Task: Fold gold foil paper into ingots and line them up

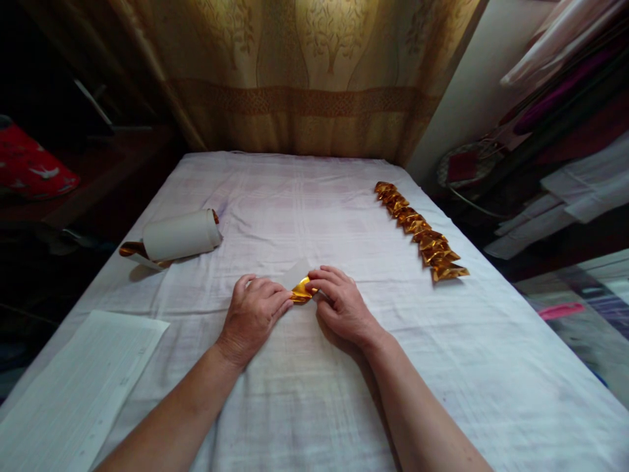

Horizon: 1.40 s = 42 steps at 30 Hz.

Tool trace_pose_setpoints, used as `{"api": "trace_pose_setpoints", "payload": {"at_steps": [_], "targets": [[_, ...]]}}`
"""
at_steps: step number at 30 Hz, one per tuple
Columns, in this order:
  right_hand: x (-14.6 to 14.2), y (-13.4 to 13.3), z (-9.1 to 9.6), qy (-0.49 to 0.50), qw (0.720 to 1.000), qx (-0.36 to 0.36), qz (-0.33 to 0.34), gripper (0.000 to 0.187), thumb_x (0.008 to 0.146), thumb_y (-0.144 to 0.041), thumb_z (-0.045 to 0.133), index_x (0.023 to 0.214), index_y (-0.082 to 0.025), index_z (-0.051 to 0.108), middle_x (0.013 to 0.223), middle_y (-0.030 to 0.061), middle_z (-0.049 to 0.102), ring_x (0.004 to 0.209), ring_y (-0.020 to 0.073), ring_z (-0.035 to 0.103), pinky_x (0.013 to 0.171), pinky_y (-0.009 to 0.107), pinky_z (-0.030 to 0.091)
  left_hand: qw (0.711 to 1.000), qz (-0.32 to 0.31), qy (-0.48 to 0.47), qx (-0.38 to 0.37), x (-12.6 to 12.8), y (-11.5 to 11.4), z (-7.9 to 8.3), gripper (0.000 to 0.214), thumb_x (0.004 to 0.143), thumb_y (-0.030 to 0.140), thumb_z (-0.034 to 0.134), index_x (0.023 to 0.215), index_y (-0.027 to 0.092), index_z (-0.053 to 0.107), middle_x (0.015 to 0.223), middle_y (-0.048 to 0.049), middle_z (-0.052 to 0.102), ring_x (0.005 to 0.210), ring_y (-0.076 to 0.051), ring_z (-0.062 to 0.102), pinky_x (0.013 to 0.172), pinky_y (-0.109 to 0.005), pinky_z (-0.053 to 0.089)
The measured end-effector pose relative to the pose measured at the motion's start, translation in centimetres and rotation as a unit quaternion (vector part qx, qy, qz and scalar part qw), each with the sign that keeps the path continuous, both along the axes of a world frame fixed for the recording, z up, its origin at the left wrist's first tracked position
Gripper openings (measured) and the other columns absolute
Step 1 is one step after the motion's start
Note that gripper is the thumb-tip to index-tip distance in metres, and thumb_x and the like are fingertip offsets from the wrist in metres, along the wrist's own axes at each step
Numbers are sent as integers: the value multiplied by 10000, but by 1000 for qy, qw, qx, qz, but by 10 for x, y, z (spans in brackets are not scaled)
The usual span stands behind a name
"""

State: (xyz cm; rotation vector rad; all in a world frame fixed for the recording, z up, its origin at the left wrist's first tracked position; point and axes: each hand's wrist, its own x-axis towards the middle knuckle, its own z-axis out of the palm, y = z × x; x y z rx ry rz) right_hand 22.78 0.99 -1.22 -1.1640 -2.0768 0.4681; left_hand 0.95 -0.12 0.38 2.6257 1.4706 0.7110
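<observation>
My left hand (256, 313) grips one end of the foil (301, 292) and my right hand (344, 301) the other, fingers closed on it. It sits between them on the cloth (491, 347), a pale flap (295, 271) behind. The roll (179, 236) and sheet (88, 373) lie to my left, folded pieces (419, 227) in a line to my right.

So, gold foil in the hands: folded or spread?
Partly folded: the gold foil looks bent between the left hand and right hand, while a pale flap sticks out behind it.
</observation>
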Motion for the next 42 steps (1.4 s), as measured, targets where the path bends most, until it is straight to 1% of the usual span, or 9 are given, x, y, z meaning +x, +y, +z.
{"api": "trace_pose_setpoints", "payload": {"at_steps": [5,10,13,18,23,28,34,38,42], "targets": [[-1,0,-2,-45,998,32,-33,345,829,-88,560,1093,-260,700,1230,63,677,1226,244,548,1035,465,433,999,-26,-10,27,-6,5,-1,205,986,293,490,936,239,681,910,-17,735,899,-194,615,915,-390,395],[-1,1,0,-50,995,72,-51,174,877,-170,615,960,-258,740,1143,67,720,1136,239,606,959,431,461,997,-33,-7,64,-14,8,-1,167,965,242,507,1014,252,666,972,-28,740,957,-208,623,957,-403,398],[-4,-1,4,-34,997,63,-7,118,864,-198,654,901,-266,743,1061,37,743,1041,204,639,930,394,460,997,-10,0,81,-17,8,0,159,932,210,540,1002,243,678,1065,-53,732,1049,-241,607,948,-412,416],[-12,-5,10,-27,997,32,67,77,845,-197,705,858,-258,749,914,0,754,868,154,657,839,333,442,999,-34,14,19,-15,5,1,212,910,149,487,960,225,679,968,-43,736,933,-219,640,904,-393,448],[-3,-1,10,-17,997,13,80,147,809,-162,721,913,-255,767,990,27,743,939,175,656,867,338,468,1000,-3,10,-5,-7,-1,3,119,910,279,567,914,205,660,935,-49,716,916,-226,633,859,-391,459],[14,4,4,-36,996,3,77,205,764,-130,734,891,-280,792,1111,45,730,1099,233,629,975,407,470,999,8,6,39,0,-4,1,110,903,286,613,897,184,654,963,-65,696,946,-242,608,872,-406,464],[18,5,3,-44,995,-12,86,112,842,-277,734,930,-310,795,1143,37,723,1172,243,603,1023,432,460,998,-44,-34,36,1,-5,-7,141,935,200,546,908,188,684,994,-64,676,930,-202,606,855,-353,509],[14,6,5,-38,996,-8,82,98,877,-291,694,900,-288,789,1118,43,730,1127,229,623,1008,427,470,997,-49,-45,37,0,-6,-10,190,969,214,496,945,183,682,1040,-68,680,930,-186,628,840,-324,531],[9,6,5,-23,998,-20,55,83,865,-278,699,808,-254,754,1076,44,738,1069,213,645,978,406,479,997,-62,-45,29,1,-8,-7,187,977,260,514,945,177,678,986,-58,689,929,-189,616,851,-326,521]]}}
